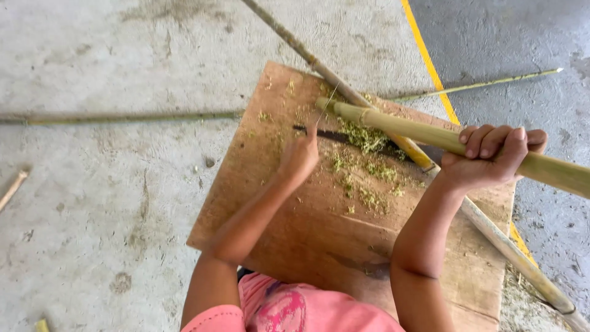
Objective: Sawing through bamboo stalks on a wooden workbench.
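**Bamboo trimming on a board, quick notes**

Right hand (495, 154) was wrapped tight around a thick bamboo pole (399, 126) at the right of the frame, its cut end resting on the wooden board (319, 233) near the center. Left hand (299, 157) was closed on a dark blade (335, 135), edge lying just under the pole's tip. Green shavings (369, 172) littered the board. A longer pole (491, 230) ran diagonally underneath; thinner canes lay on the concrete floor (92, 215). I'd guess that pole's stiff, light, a bit slick-skinned, so gripping mid-shaft made sense.
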